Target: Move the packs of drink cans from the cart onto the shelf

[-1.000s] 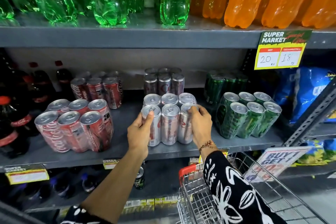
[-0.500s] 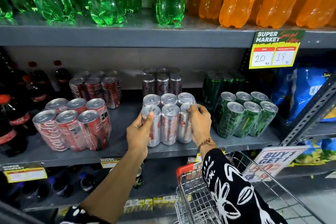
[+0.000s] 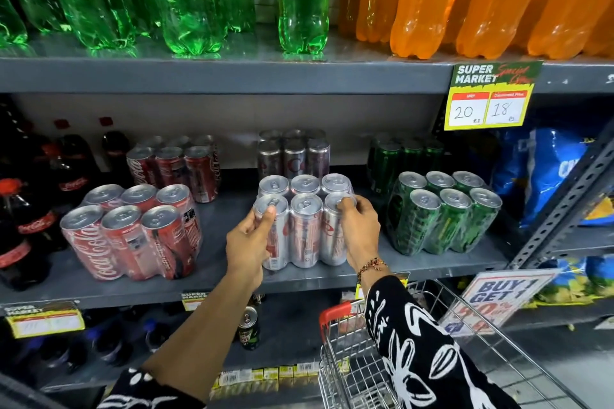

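Here, each hand (image 3: 247, 251) (image 3: 360, 231) grips the shrink-wrapped silver can pack (image 3: 304, 221) on the shelf (image 3: 212, 239).

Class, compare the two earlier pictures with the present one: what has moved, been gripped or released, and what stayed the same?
Almost nothing has changed. The left hand and right hand still grip the silver can pack at its sides, and it sits in the same spot on the shelf. The red can pack, green can pack and cart stayed put. Only the camera drifted slightly.

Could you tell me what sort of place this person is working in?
Almost certainly a supermarket drinks aisle: grey shelves stocked with soda bottles and can packs, a "Super Market" price tag reading 20 and 18, and a wire shopping cart below.
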Motion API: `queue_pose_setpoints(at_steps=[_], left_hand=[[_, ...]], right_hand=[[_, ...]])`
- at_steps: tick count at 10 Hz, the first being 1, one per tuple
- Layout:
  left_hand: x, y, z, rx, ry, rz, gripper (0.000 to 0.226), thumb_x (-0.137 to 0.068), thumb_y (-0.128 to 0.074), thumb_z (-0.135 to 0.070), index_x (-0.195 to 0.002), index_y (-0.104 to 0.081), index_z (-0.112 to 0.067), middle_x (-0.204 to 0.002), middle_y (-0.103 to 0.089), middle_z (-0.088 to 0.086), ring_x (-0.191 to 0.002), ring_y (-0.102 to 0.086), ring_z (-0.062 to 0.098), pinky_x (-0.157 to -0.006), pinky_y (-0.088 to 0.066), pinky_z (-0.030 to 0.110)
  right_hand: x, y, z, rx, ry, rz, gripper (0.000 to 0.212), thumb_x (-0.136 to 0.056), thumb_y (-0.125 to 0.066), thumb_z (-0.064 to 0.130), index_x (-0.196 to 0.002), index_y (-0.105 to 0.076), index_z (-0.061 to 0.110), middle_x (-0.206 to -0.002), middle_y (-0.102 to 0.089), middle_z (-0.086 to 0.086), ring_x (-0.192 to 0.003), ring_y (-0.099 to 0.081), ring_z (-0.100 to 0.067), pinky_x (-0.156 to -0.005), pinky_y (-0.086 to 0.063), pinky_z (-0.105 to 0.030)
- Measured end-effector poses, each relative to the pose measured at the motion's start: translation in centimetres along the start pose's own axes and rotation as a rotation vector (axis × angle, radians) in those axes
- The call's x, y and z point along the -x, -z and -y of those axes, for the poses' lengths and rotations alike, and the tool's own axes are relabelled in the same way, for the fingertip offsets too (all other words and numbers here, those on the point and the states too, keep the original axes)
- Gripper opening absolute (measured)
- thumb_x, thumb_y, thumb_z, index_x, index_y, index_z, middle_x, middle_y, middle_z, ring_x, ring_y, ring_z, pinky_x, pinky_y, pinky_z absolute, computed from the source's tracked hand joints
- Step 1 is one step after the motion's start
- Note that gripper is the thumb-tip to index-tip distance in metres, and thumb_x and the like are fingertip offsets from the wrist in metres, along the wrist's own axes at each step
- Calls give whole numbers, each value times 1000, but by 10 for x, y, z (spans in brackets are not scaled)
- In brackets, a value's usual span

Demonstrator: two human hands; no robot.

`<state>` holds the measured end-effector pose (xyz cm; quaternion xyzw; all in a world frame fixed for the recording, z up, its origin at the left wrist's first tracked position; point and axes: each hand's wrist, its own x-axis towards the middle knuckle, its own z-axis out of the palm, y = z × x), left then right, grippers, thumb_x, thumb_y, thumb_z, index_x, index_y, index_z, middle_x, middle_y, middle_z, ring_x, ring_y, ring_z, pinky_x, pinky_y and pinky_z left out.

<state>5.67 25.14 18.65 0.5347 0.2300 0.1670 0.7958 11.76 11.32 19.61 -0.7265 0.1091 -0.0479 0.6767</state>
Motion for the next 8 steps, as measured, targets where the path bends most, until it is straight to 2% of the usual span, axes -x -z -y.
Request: queue_pose_setpoints(at_steps=[2,3,4,6,7,8], left_hand=[[0,-1,3,-13,22,-7,56,-86,-66,-27,-137,-51,-11,-132,-61,-1,-112,-56,11,-110,-38,43],[0,-1,5,-15,22,-30,58,-84,-68,-29,-136,-52,-10,-133,-62,1,-119,-57,15,-112,-37,46],[1,-1,4,-24,32,-41,58,-83,-69,-30,-135,-53,-10,-132,-63,2,-118,-58,15,-110,-39,47],[2,3,-4,-62,68,0,53,-85,-66,-32,-134,-54,-14,-132,-62,0,-123,-55,19,-99,-44,47],[9,1,-7,-54,40,25,55,-87,-59,-42,-138,-49,-24,-141,-55,-2,-134,-47,21,-109,-38,46],[17,-1,-8,-106,-67,-31,63,-91,-49,-46,-147,-35,-20,-154,-37,5,-145,-29,25,-118,-26,43]], right_hand=[[1,2,0,43,54,32,24,-86,-49,23,-105,-62,16,-96,-62,-4,-97,-56,-25,-80,-39,-31],[2,3,1,56,78,48,23,-88,-48,23,-105,-62,16,-94,-60,-4,-97,-55,-26,-81,-39,-31],[3,5,3,62,83,55,26,-88,-47,24,-109,-61,16,-95,-60,-3,-98,-55,-27,-82,-40,-31],[4,9,10,153,53,105,36,-90,-44,25,-123,-54,14,-114,-63,-13,-110,-54,-33,-85,-40,-32],[23,13,11,322,169,118,37,-91,-44,25,-125,-49,10,-130,-57,-17,-119,-51,-36,-94,-42,-37],[44,21,1,395,283,134,46,-91,-45,27,-132,-40,7,-141,-46,-17,-130,-43,-34,-103,-40,-45]])
